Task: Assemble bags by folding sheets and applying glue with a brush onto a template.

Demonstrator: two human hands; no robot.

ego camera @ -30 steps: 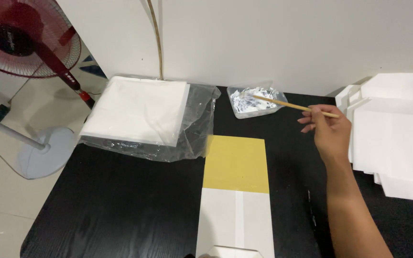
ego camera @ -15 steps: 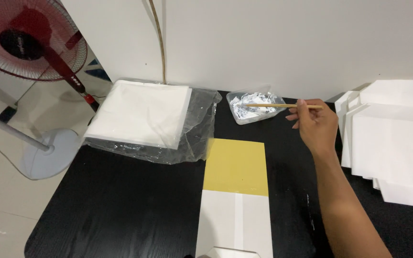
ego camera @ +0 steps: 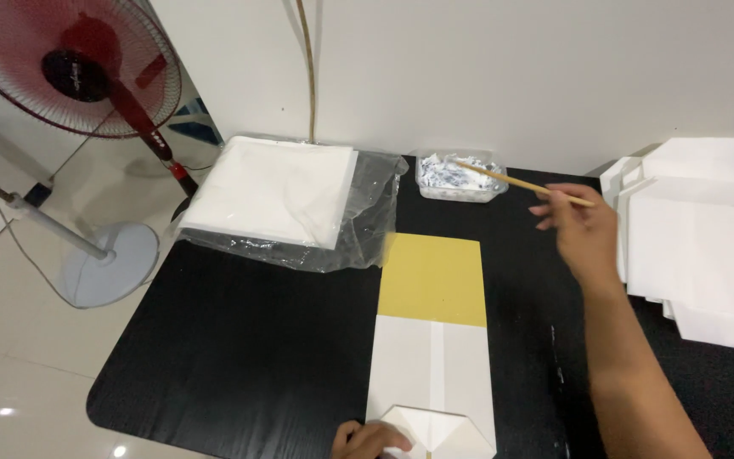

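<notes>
My right hand (ego camera: 578,228) holds a thin wooden stick (ego camera: 522,182) whose tip reaches into a small clear tub (ego camera: 459,178) of white paste at the back of the black table (ego camera: 239,340). My left hand (ego camera: 371,440) rests at the near edge on the folded bottom of a white paper piece (ego camera: 431,372). A yellow sheet (ego camera: 431,279) lies under that paper's upper end, in the middle of the table.
A stack of white paper in a clear plastic wrap (ego camera: 278,201) sits at the back left. Folded white paper pieces (ego camera: 707,238) pile up on the right. A red standing fan (ego camera: 78,76) is on the tiled floor to the left, near the white wall.
My right hand moved slightly with the stick, keeping its tip at the tub. The view shifted so my left hand now shows at the bottom edge.
</notes>
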